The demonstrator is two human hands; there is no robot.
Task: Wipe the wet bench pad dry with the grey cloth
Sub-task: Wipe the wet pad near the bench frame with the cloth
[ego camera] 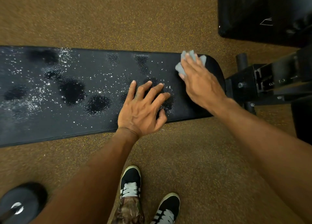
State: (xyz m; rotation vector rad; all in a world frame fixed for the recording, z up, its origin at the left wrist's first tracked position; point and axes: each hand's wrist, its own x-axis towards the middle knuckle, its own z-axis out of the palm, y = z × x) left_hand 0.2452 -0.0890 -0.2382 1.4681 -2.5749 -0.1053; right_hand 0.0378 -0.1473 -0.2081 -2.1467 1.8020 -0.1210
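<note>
Head view: flat right hand (200, 82) presses grey cloth (202, 59), one o'clock; splayed left hand (141, 110) may slip on wet bench pad (84, 121).

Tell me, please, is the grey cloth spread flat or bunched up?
Bunched: the grey cloth shows crumpled folds under the right hand.

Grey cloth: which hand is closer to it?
Right. The right hand presses on the grey cloth; the left hand rests on the bench pad, apart from it.
</note>
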